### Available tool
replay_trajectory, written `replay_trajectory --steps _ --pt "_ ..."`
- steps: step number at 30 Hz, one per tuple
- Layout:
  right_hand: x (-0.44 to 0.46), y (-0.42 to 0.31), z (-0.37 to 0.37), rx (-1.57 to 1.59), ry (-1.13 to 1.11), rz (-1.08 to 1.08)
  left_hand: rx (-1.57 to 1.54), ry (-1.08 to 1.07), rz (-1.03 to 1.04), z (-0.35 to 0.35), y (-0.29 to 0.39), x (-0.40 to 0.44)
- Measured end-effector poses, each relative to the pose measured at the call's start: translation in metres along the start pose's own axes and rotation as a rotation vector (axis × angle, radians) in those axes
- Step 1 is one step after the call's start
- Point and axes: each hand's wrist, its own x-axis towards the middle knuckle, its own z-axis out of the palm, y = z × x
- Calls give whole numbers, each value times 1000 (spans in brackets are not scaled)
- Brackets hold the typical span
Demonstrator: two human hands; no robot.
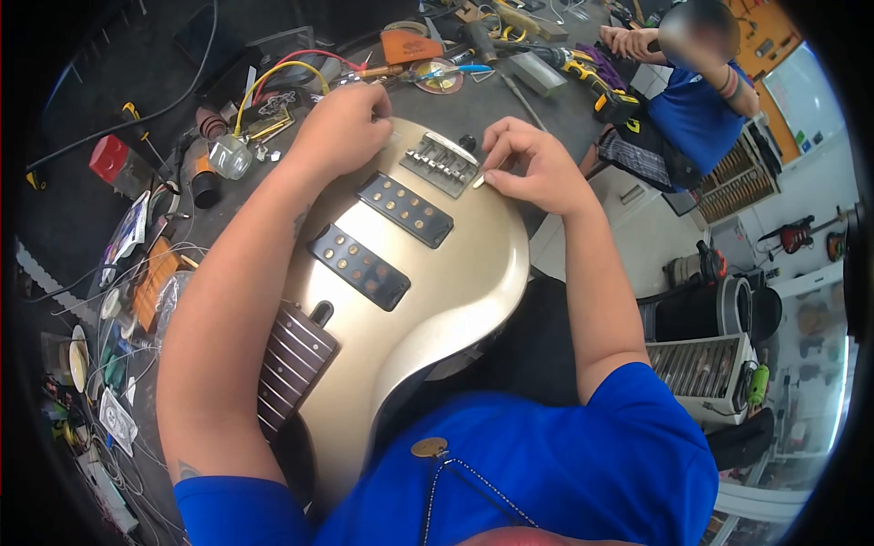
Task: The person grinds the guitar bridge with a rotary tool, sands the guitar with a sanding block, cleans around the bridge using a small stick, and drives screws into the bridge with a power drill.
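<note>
A champagne-gold electric bass or guitar body [455,264] lies in front of me, with two black pickups [406,210], a metal bridge [440,165] and part of a fretted neck [293,364]. My left hand [350,127] rests at the body's far left edge, fingers curled inward; whatever they might hold is hidden. Just right of the bridge, my right hand [537,168] has thumb and fingers pinched close to the surface. A small pale piece [479,182] shows at the thumb tip; its kind is too small to tell. A dark knob [467,143] stands beside the bridge.
Tools and cables crowd the dark bench: a yellow drill [601,91], an orange block [410,45], a glass jar [229,157], a red-lidded container [111,157] and loose wires. A co-worker [696,118] in blue is at the upper right. Slatted racks [701,369] stand right.
</note>
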Motion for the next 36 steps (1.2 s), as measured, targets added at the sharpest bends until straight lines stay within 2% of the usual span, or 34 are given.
replay_trajectory --steps 2,5,11,14,18,21,24,25,28,29,32,36 --pt "-1 4 7 36 -13 -41 7 1 21 1 0 0" --pt "-1 10 0 24 20 70 2 7 9 -1 4 -2" --pt "-2 2 3 5 7 15 6 -7 -9 0 1 0" --pt "-1 23 -3 68 131 104 10 -5 13 0 2 0" --pt "-6 37 -3 420 241 81 -8 -2 -6 0 1 -1" --pt "-8 42 2 571 269 56 -6 -5 1 1 1 0" --pt "-4 51 -2 589 489 118 -8 -6 -1 1 -1 0" --pt "-2 60 -5 431 520 189 -5 -5 -3 2 -1 0" --pt "-2 66 -2 -208 471 55 13 -19 -26 -1 4 0" --pt "-5 47 4 -285 437 53 20 -27 -39 -3 5 -1" --pt "-7 38 8 -316 376 -61 18 -11 -1 -2 3 -1" --pt "-13 30 6 -242 185 -185 -3 -4 7 -1 2 -1"
